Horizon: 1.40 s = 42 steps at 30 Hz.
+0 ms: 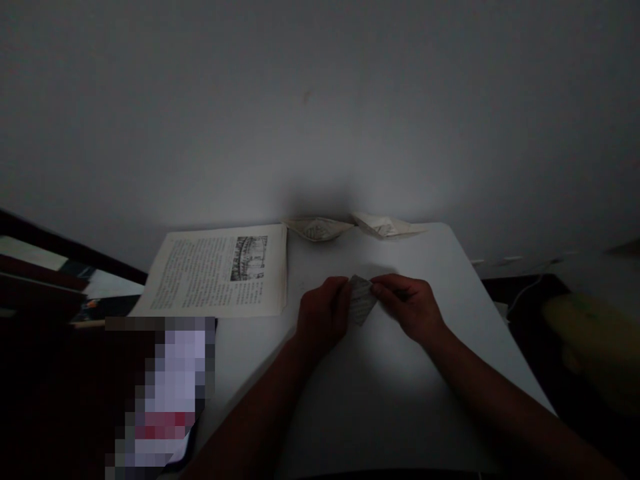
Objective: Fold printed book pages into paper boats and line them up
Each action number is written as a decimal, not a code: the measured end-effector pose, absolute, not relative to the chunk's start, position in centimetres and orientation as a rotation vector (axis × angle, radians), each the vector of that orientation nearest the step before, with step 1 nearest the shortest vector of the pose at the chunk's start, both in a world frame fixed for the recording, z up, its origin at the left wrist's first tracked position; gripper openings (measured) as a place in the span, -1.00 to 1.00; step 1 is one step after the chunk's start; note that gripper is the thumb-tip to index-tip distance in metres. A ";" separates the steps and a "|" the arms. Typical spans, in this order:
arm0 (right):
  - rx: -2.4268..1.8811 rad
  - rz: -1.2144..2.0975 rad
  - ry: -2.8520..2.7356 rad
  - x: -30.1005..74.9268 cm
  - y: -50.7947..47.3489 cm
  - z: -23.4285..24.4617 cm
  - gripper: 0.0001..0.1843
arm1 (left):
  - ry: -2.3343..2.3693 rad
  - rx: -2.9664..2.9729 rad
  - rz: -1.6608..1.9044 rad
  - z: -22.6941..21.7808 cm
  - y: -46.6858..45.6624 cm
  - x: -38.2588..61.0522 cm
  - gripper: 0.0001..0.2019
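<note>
Both hands meet over the middle of the counter point(385, 383), between its left and right edges, holding a small folded piece of printed paper point(362, 301) with its pointed lower end toward the near edge. The left hand point(324, 312) pinches the paper along its left side, fingers curled in; the right hand point(409, 307) grips the upper right corner between thumb and forefinger, the other fingers bent behind. Whether the paper touches the counter I cannot tell. Beyond the hands, along the far edge by the wall point(320, 113), sit two folded paper boats: the left boat point(320, 230) is near the middle of that edge, and the right boat point(386, 227) lies toward the far right corner, their neighbouring tips very close together. A stack of printed sheets point(200, 270) covers the far left corner, its top page bearing columns of text and a dark picture point(249, 259). Nearer, by the left edge, lies a bright object point(175, 373) blurred into blocks.
</note>
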State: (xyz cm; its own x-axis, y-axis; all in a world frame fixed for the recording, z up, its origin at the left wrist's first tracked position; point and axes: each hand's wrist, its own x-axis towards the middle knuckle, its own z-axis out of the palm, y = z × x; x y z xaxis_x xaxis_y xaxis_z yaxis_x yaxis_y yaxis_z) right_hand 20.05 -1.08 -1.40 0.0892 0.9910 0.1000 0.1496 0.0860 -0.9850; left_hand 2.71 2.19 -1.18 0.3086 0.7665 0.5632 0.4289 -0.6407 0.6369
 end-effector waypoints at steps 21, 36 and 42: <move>-1.329 1.087 -1.280 19.6 -1.4 -0.3 -0.75 | 0.834 2.648 1.309 -1.7 2.3 3.4 -0.78; -1.214 1.219 -1.215 19.8 -1.1 0.1 -0.71 | 0.816 2.683 1.393 -2.1 2.1 3.2 -0.78; -1.233 1.082 -1.312 20.2 -1.3 -0.7 -0.66 | 1.092 2.492 1.495 -1.3 1.8 3.2 -0.76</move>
State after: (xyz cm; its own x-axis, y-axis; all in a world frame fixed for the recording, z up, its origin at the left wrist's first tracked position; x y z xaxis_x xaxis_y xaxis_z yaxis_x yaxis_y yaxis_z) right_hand 20.15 -1.28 -0.75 0.0135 0.9964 0.0837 0.1075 0.0818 -0.9908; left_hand 3.25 1.80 -1.34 0.2891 0.5824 0.7598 0.5469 -0.7519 0.3683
